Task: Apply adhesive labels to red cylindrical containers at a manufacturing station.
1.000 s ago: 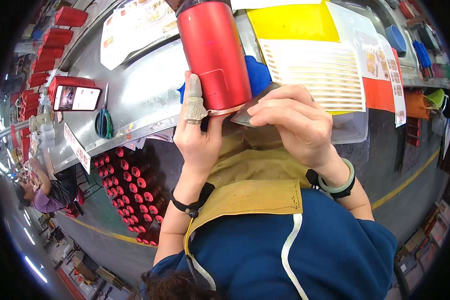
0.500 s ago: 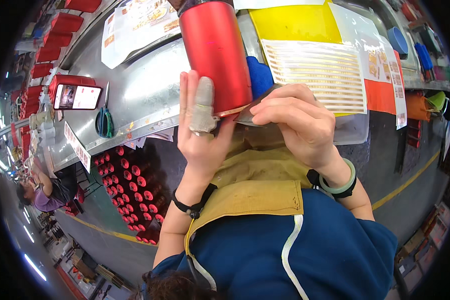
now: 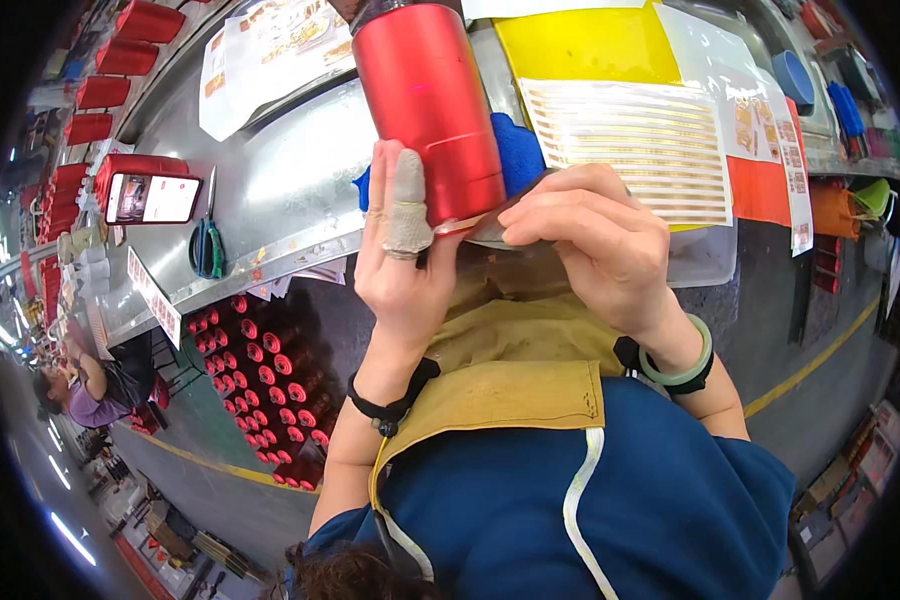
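A shiny red metal cylinder point(image 3: 425, 100) lies lengthwise on blue cloth point(image 3: 517, 150), its near end toward me. My left hand point(image 3: 402, 270) rests against its lower left side. The fingers are stretched out, and a pale cover point(image 3: 407, 195) sheathes one of them. The left thumb reaches the near rim, where a thin light-coloured strip point(image 3: 457, 226) shows. My right hand point(image 3: 605, 240) pinches a thin, dark, flat piece point(image 3: 492, 232), its tip close to that rim. Part of this piece is hidden by the fingers.
Left on the metal table point(image 3: 270, 170) are a phone point(image 3: 153, 198) and scissors point(image 3: 208, 245). A gold-striped sheet point(image 3: 630, 150) overlaps a yellow sheet point(image 3: 590, 45) at right. Several red cylinders point(image 3: 260, 365) stand below the table edge. A person point(image 3: 90, 385) sits far left.
The cylinder has shifted slightly left and seems turned, with a faint line now on its side. My left hand has slid slightly down. More blue cloth shows at left; the right hand barely moved.
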Motion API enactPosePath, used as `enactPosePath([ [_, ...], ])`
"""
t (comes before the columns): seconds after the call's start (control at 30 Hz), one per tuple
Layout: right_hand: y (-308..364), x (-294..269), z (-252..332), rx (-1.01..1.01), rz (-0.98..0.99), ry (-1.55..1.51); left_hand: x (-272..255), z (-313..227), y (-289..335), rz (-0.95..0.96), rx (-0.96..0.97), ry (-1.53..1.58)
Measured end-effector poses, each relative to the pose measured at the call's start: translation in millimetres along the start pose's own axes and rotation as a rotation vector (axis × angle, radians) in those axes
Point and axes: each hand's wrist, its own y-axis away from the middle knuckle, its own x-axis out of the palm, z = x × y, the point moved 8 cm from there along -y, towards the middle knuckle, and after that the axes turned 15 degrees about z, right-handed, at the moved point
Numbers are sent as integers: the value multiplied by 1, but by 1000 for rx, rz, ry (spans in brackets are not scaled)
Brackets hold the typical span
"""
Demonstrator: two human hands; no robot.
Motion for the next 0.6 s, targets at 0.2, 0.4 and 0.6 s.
enactPosePath([
  [0.2,-1,0,1,-2,11,19,1,23,17,-24,-216,174],
  [0.4,-1,0,-1,1,-5,-1,1,1,0,23,7,-21],
  [0.6,-3,-1,-1,1,-14,11,0,13,7,8,-101,79],
])
